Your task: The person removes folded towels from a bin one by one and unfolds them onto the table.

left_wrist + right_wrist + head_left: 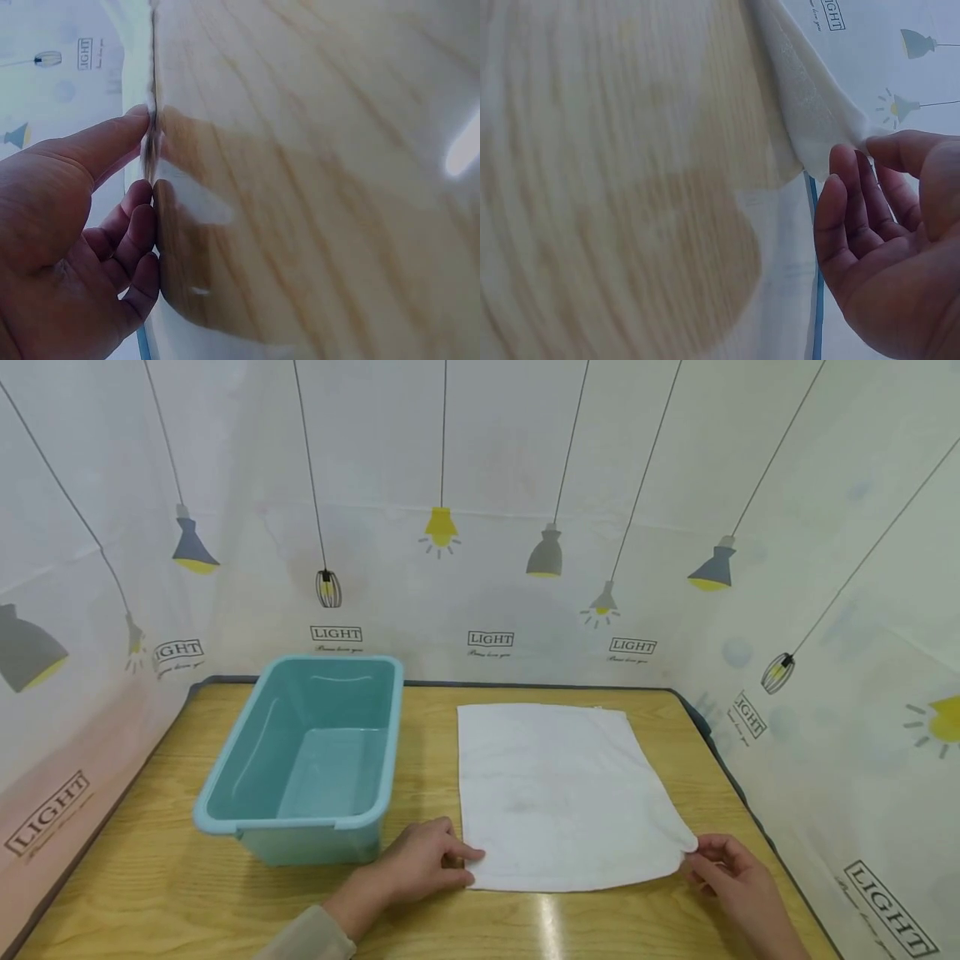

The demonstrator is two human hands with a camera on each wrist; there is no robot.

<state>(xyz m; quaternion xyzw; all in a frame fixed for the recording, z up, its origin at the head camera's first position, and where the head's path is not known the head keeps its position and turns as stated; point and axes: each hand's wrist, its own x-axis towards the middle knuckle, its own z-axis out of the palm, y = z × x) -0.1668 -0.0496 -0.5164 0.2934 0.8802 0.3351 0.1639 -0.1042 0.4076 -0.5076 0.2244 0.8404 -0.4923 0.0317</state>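
A white towel lies spread on the wooden table, its near right corner raised a little. My right hand pinches that corner between thumb and fingers. In the right wrist view the towel's edge slants up off the table to the fingertips. At the near left corner, my left hand touches the towel with thumb and index finger, which stand slightly apart. From the left wrist view, the left hand's other fingers are loosely bent with their tips at the tabletop. The towel's underside at that corner is hidden.
A blue-green plastic basin stands left of the towel, close behind my left hand; nothing shows inside it. White curtains printed with lamps enclose the table at the back and both sides.
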